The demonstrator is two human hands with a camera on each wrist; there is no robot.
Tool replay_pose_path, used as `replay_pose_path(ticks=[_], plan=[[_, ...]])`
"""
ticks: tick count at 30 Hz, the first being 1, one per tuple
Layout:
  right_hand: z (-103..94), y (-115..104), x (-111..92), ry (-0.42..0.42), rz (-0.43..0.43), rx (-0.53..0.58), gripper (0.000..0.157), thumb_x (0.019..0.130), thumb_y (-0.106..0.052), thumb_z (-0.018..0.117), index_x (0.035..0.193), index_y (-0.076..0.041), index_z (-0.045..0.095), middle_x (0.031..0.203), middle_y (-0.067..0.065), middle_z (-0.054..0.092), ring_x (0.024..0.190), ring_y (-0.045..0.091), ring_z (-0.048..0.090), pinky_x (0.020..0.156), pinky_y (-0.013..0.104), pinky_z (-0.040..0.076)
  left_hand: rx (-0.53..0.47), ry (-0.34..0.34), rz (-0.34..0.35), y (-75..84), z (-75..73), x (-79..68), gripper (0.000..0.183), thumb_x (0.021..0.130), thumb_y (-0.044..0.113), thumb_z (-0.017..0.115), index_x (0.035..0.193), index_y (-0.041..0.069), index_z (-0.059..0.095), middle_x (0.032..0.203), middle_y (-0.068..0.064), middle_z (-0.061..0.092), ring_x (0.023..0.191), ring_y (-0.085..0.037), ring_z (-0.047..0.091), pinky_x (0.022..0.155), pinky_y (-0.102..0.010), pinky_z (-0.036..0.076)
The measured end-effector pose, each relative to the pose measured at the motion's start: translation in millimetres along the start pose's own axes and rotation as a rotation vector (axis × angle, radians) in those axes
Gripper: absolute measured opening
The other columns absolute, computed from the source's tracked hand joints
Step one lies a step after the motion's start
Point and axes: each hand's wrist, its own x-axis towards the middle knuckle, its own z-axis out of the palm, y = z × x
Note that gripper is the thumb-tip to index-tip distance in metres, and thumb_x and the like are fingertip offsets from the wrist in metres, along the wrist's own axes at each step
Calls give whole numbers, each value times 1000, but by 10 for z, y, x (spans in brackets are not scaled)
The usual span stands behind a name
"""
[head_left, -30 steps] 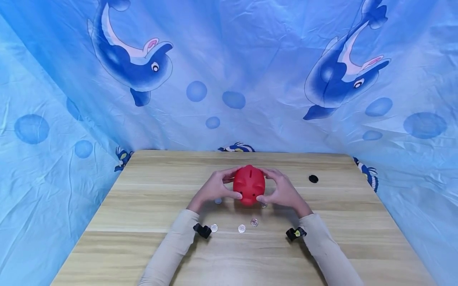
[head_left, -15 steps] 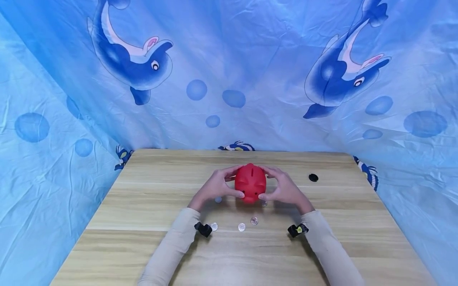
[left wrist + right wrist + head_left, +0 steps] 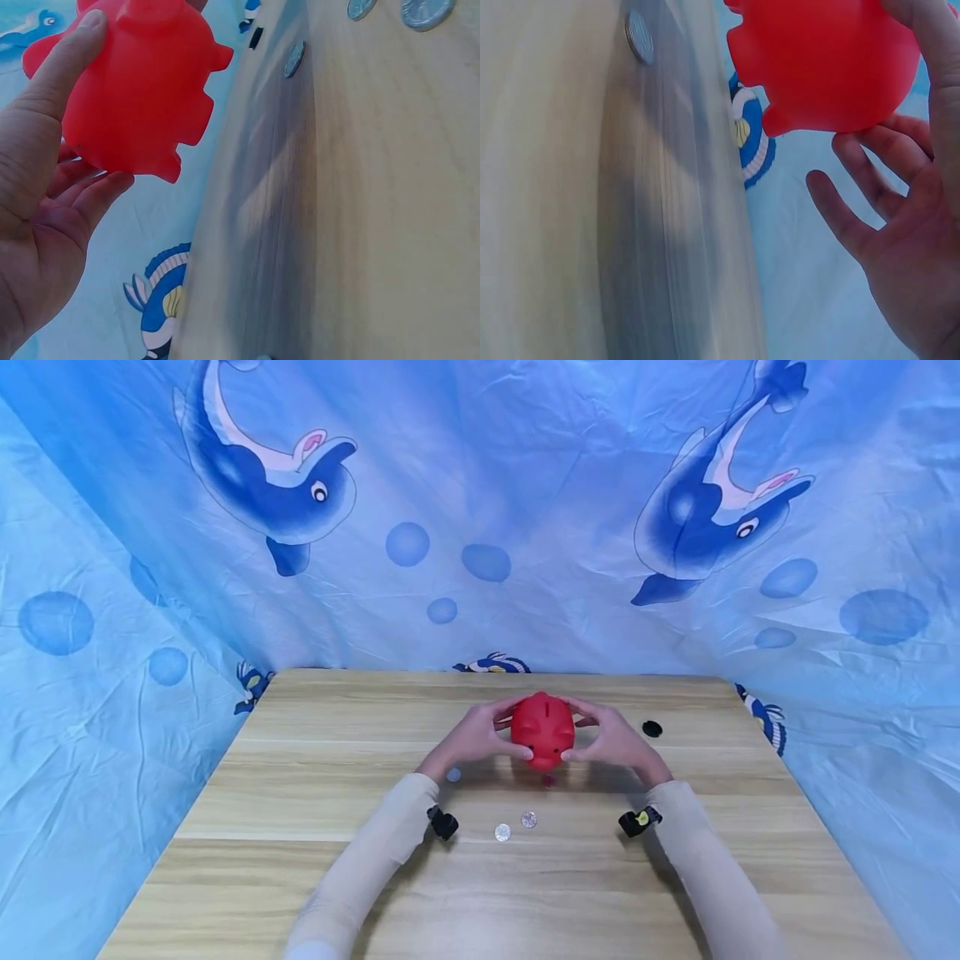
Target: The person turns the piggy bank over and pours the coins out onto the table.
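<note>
Between both hands a red piggy bank (image 3: pixel 542 731) is held up over the wooden table, its coin slot on top and its face turned toward me. My left hand (image 3: pixel 482 735) grips its left side, thumb near the snout and fingers behind. From the opposite side my right hand (image 3: pixel 613 739) holds it in the same way, thumb by the face. In the left wrist view the feet of the piggy bank (image 3: pixel 142 90) hang clear of the tabletop. The right wrist view shows some fingers under the end of the piggy bank (image 3: pixel 825 67), with one finger stretched free.
Several silver coins lie on the table (image 3: pixel 315 793): one coin (image 3: pixel 453 774) by my left wrist, another coin (image 3: pixel 502 832) nearer me, and a reddish-looking coin (image 3: pixel 548 780) below the piggy bank. A black round plug (image 3: pixel 652 728) lies at right. A blue dolphin-print curtain (image 3: pixel 480 485) surrounds the table.
Both hands have carried the piggy bank to the right and slightly away from me. The coin near my left wrist camera is now hidden behind it. The head view has shifted a little.
</note>
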Motion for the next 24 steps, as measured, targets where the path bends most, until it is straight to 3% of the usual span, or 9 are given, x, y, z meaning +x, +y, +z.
replay_pose_path(ticks=[7,11,17,24], plan=[[-165,137,16,-42,32,36,91,77,-25,91,154,-10,45,145,16,56,124,43,57,100,64,51,-31,-33,-55,19,74,209,94,74,37,93,154,19,47,150,-1,55,133,-24,58,98,-32,56],[-221,212,25,-59,49,50,91,78,-22,90,155,-8,43,145,17,55,127,42,54,99,63,52,-29,-42,-48,-35,117,292,94,75,34,93,154,14,46,149,-4,56,133,-24,58,97,-30,57],[-213,295,38,-77,94,51,92,77,-23,91,154,-10,44,143,15,56,131,37,50,102,61,51,-31,-48,-44,-144,168,327,93,76,34,92,154,13,46,148,-4,57,133,-25,58,97,-36,57],[-184,356,57,-100,127,77,93,76,-23,91,154,-10,44,143,16,55,131,38,50,101,59,52,-29,-48,-70,-191,183,314,92,76,36,92,154,17,48,147,-1,57,132,-24,59,97,-33,57]])
